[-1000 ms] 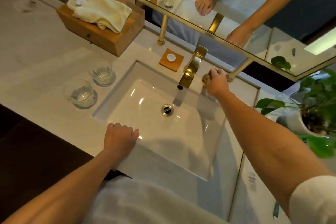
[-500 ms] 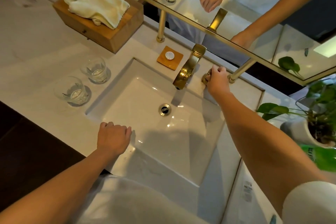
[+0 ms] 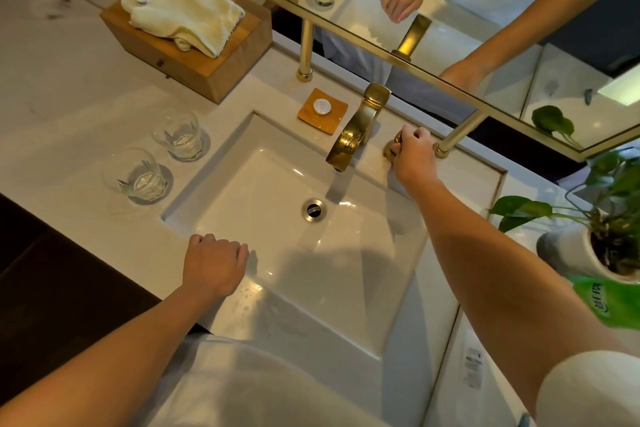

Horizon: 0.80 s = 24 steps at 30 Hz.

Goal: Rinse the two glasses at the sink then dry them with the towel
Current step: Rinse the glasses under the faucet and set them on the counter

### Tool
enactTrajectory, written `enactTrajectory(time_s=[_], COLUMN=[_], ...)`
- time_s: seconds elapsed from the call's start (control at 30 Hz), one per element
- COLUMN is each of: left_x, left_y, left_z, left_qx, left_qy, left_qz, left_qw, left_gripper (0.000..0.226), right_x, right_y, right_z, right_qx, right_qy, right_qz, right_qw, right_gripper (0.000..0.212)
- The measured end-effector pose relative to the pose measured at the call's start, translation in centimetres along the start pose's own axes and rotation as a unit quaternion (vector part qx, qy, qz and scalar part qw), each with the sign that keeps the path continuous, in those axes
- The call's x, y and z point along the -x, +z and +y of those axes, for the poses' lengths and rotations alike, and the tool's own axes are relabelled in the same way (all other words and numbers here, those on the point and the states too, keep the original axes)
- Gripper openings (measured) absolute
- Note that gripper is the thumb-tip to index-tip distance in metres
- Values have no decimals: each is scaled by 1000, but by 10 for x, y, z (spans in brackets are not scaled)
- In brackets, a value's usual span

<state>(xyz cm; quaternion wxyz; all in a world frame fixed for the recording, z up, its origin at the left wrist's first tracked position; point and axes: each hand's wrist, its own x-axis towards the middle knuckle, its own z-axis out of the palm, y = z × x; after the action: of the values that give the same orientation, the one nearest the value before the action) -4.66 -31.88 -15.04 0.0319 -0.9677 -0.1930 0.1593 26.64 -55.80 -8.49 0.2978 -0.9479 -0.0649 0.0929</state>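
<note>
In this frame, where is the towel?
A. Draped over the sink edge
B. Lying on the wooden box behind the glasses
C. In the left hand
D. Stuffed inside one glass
B: the towel lies crumpled on top of the wooden box, behind the two glasses, while neither hand touches it.

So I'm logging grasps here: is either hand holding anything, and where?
The right hand grips the gold tap handle from above. The left hand rests on the sink edge, holding nothing.
</note>
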Motion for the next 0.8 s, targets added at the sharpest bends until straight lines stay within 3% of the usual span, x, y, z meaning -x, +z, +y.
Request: enactTrajectory(time_s=[0.1,0.2,0.5,0.67,0.8], left_x=[0,0,0,-1,0], left_y=[0,1,1,1,1], left_z=[0,0,1,2,1], left_qx=[0,4,-9,-9,-8], left_qy=[1,-1,-7,-9,-8], left_qz=[0,5,11,4,5], left_qw=[1000,1000,1000,1000,1000], left_gripper=[55,55,53,54,55], right_x=[-4,-4,-19,-12,-6], right_y=[-1,-6,-21,-12,0], right_z=[8,15,38,31,19], right_qx=[29,105,220,134,20], right_qy=[-42,-98,-228,-140,-30], right_qz=[-4,-25,-78,-74,-11], right_qw=[999,989,945,978,999], right_gripper=[30,57,63,55,55])
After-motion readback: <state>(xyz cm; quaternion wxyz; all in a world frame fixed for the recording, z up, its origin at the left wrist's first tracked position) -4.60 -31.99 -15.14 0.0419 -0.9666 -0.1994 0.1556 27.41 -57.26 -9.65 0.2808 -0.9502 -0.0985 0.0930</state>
